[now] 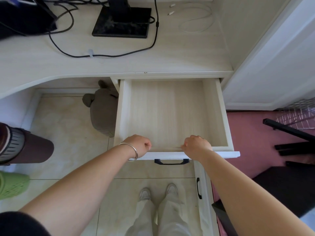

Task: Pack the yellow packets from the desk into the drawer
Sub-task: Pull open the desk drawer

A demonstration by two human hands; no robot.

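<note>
At the drawer (223,116) front, left hand (140,144) and right hand (197,145) curl fingers over its rim; even pulling seems wise.

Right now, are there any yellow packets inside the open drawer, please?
No, the drawer holds nothing; only its bare wooden bottom shows.

The pale wood-grain worktop (170,53) in front of me carries a black monitor base (121,23) at the back. A black cable (109,56) loops across its middle, a coiled white cable (196,32) lies to the right, and a dark bag (25,16) sits far left.
</note>
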